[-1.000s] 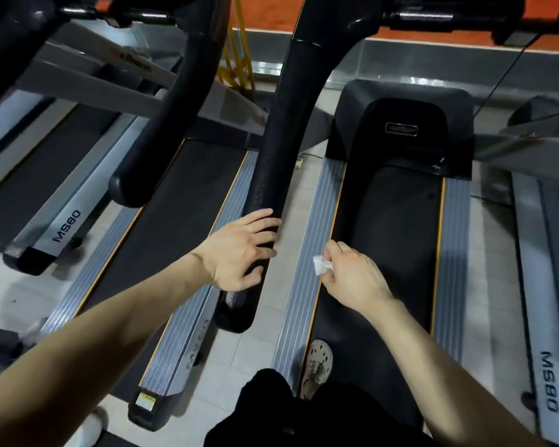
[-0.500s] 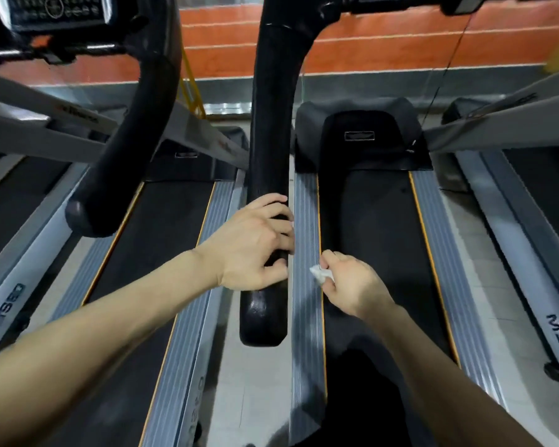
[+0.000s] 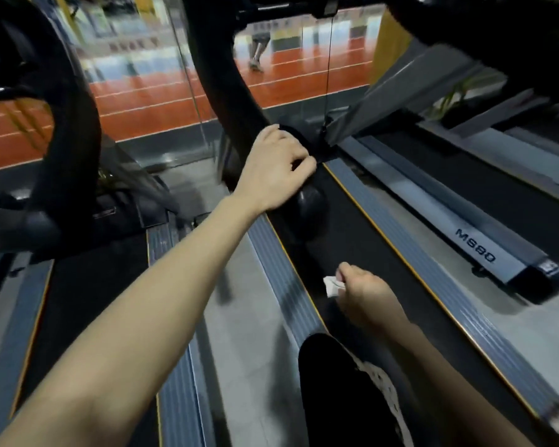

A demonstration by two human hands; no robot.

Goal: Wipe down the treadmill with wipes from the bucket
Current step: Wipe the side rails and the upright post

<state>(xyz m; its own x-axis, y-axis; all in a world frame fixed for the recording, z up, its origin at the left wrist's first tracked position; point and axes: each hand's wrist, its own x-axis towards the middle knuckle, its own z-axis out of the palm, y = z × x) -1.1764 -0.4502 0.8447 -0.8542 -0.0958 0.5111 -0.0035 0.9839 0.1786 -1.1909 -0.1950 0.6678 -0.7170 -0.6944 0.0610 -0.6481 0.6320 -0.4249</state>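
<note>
I stand on a treadmill with a black belt point(image 3: 362, 253) and grey ribbed side rails point(image 3: 433, 285). Its black left handrail point(image 3: 220, 91) curves down from the top of the view. My left hand point(image 3: 275, 171) grips that handrail near its rounded lower end point(image 3: 307, 204), fingers curled over it. My right hand point(image 3: 365, 290) hovers lower over the belt and pinches a small crumpled white wipe point(image 3: 331, 285). No bucket is in view.
Another treadmill's black handrail point(image 3: 68, 140) and belt point(image 3: 88, 285) stand at the left. A grey treadmill marked MS80 point(image 3: 475, 246) lies at the right. Grey floor point(image 3: 246, 317) runs between the machines. An orange running track point(image 3: 158, 104) and a distant person's legs point(image 3: 257, 53) show beyond glass.
The view has swung up and to the left, so the treadmill now runs diagonally. My left hand keeps its grip on the handrail. My right hand still pinches the wipe, now farther from the left hand.
</note>
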